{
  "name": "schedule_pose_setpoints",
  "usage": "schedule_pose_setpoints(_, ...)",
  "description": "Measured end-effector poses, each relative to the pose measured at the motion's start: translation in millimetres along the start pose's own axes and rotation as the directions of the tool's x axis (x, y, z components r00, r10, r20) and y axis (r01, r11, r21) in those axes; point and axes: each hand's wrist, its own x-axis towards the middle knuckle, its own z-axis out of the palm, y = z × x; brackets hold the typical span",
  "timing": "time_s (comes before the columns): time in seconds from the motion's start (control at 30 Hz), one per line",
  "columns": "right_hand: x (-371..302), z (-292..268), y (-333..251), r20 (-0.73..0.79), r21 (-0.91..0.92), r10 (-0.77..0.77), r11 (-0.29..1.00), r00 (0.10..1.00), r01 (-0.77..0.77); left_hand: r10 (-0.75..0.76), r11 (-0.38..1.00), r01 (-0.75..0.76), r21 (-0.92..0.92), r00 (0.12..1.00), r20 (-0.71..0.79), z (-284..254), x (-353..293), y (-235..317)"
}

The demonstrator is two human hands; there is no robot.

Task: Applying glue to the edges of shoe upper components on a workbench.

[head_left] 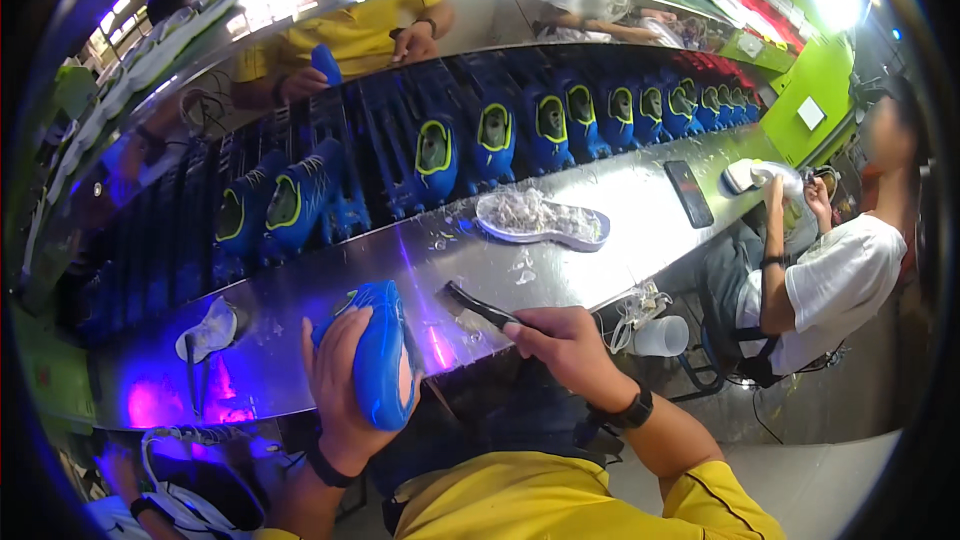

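My left hand (338, 385) grips a bright blue shoe upper (380, 355) from its left side. The shoe is tilted, with a pale underside patch facing right. My right hand (562, 345) is closed on the handle of a slim black brush (478, 306). The brush head points up and left, apart from the shoe and above the metal bench. Beyond both hands lies a whitish shoe sole (585, 227) heaped with crumbly pale scraps. Left of the shoe, a small light-coloured item with a dark base (210, 330) stands on the bench.
Behind the metal bench (440, 260), a dark rack holds a row of blue shoes (435, 155) with yellow-green collars. A black phone (688, 192) lies on the bench. At right a seated co-worker (840, 285) handles a shoe; a white cup (662, 336) sits below the bench edge.
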Motion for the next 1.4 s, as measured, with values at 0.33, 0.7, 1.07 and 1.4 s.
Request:
schedule_pose_setpoints(0.33, 46, 67, 17, 0.027, -0.071, 0.009, 0.997, 1.000, -0.007, 0.078, 0.991, -0.063, 0.114, 0.989, -0.128, 15, -55, -7)
schedule_pose_setpoints(0.7, 15, 85, 36, 0.148, 0.104, -0.013, 0.995, 0.989, -0.002, 0.017, 0.999, -0.010, 0.033, 0.973, -0.229, 25, -69, -17)
schedule_pose_setpoints(1.07, -10, 66, 0, 0.184, -0.063, -0.062, 0.995, 0.981, 0.074, 0.032, 0.997, -0.013, 0.076, 0.969, -0.246, 27, -72, -20)
schedule_pose_setpoints(1.4, -37, 63, 2, 0.175, 0.002, -0.180, 0.983, 0.968, 0.183, 0.039, 0.996, -0.024, 0.090, 0.985, -0.168, 18, -71, -18)
